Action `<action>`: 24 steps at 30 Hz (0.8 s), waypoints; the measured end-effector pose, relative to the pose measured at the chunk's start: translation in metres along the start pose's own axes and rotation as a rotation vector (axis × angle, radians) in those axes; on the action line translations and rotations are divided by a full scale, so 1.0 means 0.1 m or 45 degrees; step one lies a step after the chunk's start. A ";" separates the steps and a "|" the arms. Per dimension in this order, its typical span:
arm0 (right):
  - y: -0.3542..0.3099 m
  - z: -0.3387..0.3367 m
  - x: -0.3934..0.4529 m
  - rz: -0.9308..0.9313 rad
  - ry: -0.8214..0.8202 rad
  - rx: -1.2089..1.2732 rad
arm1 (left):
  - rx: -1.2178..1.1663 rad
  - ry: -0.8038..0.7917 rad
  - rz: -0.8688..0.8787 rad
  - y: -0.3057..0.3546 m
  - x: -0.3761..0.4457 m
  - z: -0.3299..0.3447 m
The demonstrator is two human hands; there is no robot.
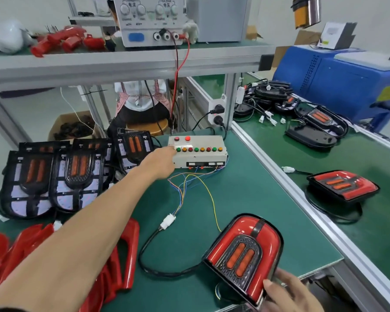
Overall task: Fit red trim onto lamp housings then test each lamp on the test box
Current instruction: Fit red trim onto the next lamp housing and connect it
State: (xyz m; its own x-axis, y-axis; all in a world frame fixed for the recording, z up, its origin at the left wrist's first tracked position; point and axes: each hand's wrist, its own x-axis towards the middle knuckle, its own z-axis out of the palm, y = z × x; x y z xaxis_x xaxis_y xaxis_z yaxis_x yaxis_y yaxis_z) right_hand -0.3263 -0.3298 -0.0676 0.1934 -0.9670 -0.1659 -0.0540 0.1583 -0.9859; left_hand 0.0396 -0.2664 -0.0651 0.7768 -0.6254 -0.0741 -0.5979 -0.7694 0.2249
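Reaching forward with the arm stretched out, the left hand presses a fingertip on the leftmost green button of the test box. The right hand grips the near edge of one red-trimmed lamp lying on the green table, wired to the box. Three untrimmed housings sit left, beside a pile of red trim; their count I cannot tell.
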 end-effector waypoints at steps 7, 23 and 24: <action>0.44 -0.32 0.40 0.287 -0.751 0.078 | 0.006 0.000 -0.003 -0.01 -0.02 0.04; 0.58 -0.26 0.60 0.185 -0.884 0.090 | -0.015 0.019 -0.028 0.07 -0.08 -0.01; 0.60 -0.25 0.61 0.185 -0.882 0.097 | -0.008 0.014 -0.026 0.07 -0.08 -0.02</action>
State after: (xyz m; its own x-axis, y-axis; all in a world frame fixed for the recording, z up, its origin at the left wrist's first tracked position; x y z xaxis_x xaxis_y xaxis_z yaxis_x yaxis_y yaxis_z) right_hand -0.3428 -0.3840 -0.1368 0.7689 -0.5901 -0.2462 -0.0626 0.3138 -0.9474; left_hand 0.0292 -0.2663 -0.0613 0.7909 -0.6081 -0.0680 -0.5807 -0.7810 0.2298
